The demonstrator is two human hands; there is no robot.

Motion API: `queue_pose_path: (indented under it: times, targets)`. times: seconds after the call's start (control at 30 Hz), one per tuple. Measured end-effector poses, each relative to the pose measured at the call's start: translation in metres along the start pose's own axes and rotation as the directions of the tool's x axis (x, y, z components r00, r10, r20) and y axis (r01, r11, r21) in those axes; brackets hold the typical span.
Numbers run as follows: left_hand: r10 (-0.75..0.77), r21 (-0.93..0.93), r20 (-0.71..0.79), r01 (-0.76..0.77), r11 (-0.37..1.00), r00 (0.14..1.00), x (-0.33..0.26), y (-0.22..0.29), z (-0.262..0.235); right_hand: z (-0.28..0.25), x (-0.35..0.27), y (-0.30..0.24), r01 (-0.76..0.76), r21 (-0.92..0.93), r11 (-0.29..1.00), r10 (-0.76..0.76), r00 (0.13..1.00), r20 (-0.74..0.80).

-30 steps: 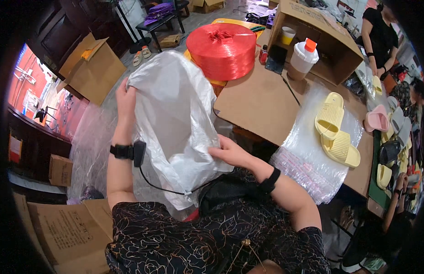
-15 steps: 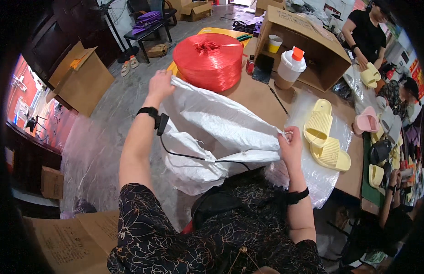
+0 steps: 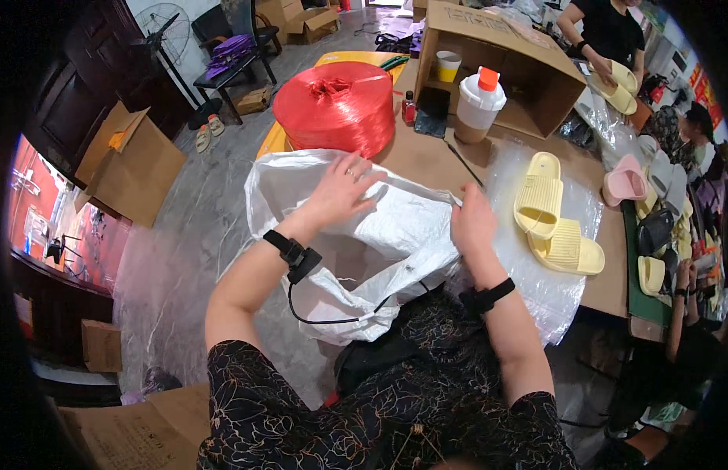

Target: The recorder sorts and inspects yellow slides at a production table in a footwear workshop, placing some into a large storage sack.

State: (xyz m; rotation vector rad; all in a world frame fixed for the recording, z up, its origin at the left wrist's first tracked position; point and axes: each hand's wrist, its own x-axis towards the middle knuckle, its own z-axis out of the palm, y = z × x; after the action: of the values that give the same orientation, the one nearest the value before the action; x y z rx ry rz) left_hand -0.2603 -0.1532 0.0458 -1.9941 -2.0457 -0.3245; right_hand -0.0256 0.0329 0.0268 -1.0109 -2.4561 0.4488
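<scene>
Loosely spread, the left fingers (image 3: 369, 180) partly hide the white sack (image 3: 407, 223) that the right fingers (image 3: 460, 215) grip.

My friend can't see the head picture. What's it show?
A person's right hand holds an open white sack, left hand over its mouth. Beyond it sits a big red roll; to the right, yellow slippers lie on clear plastic.

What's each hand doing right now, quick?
Left hand: open, fingers loosely spread over the white sack.
Right hand: closed, holding the sack by its edge.
</scene>
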Motion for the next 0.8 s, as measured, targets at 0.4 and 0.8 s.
queue_pose_path:
  times: [0.4,0.8]
  targets:
    - [-0.622,-0.892,0.367,0.451,-0.026,0.691,0.025,-0.02,0.023,0.022,-0.008,0.005,0.589,0.145,0.795,-0.599,0.799,0.04]
    - [-0.776,-0.857,0.462,-0.011,-0.516,0.428,0.04,-0.029,0.008,0.025,-0.011,0.005,0.561,0.14,0.816,-0.572,0.819,0.05]
